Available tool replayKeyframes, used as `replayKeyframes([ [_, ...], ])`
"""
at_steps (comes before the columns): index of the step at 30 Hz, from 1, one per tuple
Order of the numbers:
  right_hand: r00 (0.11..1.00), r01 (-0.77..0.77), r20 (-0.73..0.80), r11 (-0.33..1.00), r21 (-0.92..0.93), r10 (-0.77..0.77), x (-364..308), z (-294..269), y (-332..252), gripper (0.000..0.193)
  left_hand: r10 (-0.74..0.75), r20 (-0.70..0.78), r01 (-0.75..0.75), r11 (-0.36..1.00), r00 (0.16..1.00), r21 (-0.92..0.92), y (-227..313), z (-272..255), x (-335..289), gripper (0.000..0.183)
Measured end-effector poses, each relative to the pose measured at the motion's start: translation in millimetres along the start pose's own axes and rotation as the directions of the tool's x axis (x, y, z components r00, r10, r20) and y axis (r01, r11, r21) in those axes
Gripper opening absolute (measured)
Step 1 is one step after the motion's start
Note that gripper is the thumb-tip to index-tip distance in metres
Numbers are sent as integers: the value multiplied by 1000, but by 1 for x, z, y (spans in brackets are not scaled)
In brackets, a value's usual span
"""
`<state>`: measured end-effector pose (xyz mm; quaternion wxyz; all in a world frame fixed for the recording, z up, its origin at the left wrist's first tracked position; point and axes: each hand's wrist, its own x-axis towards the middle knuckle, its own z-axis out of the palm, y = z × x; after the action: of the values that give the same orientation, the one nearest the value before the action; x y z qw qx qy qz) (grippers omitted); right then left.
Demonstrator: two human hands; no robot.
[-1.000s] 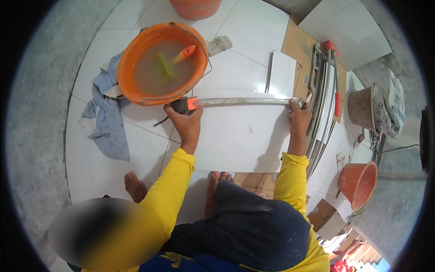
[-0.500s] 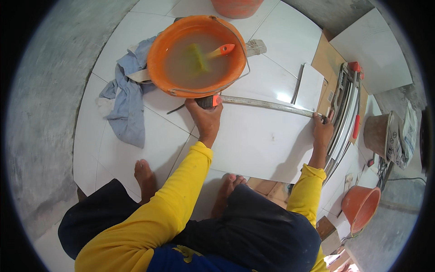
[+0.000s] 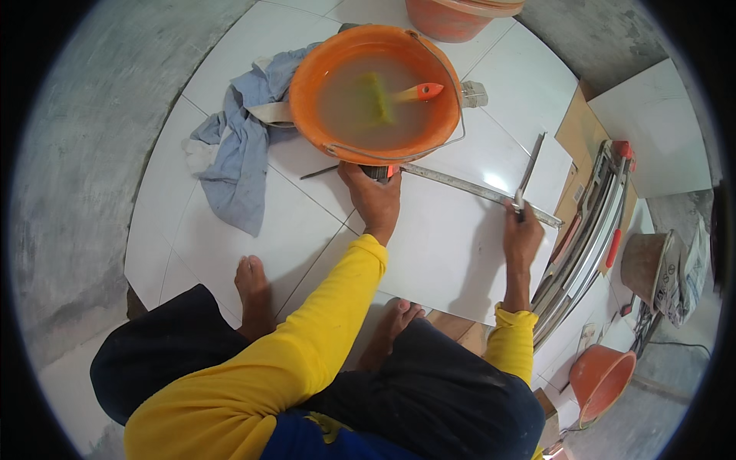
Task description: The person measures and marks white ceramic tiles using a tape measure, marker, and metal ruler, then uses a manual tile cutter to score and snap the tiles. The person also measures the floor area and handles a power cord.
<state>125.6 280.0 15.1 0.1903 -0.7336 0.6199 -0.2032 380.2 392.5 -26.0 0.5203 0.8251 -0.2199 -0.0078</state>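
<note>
My left hand (image 3: 372,201) is closed around a black and red tape measure (image 3: 376,172), just below the near rim of an orange bucket (image 3: 300,107). From it the metal tape blade (image 3: 460,184) runs to the right across a large white tile (image 3: 445,253). My right hand (image 3: 523,236) is closed on a slim white and black pen (image 3: 520,205), held upright beside the blade short of its far right end. Cloudy water fills the bucket, with a brush (image 3: 418,93) and a yellow-green sponge-like piece (image 3: 376,100) in it.
A blue-grey cloth (image 3: 234,165) lies left of the bucket. To the right are a long metal tile cutter (image 3: 586,238) and a narrow tile offcut (image 3: 548,172). Farther right stand a grey bucket (image 3: 642,264) and a tipped orange one (image 3: 602,383). My bare feet (image 3: 251,295) rest nearby.
My right hand has come left from the blade's right end, which is now free, and the pen shows upright in it. My left hand still holds the tape measure. The whole view has shifted slightly.
</note>
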Motion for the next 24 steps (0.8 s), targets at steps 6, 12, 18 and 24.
replayKeyframes([
  [6,913,-409,363,439,800,188,4,17,-90,65,-53,-41,53,999,998,-12,2,4,0,95],
  [12,920,-40,343,825,563,-190,27,32,-88,55,-74,-83,72,997,994,-29,6,6,-2,98],
  [18,910,-63,326,691,720,-257,17,52,-117,38,-63,-111,59,997,992,-41,0,11,-1,98],
  [24,819,-518,569,336,787,-69,36,26,-158,70,-100,-100,87,988,990,-123,3,12,3,90],
])
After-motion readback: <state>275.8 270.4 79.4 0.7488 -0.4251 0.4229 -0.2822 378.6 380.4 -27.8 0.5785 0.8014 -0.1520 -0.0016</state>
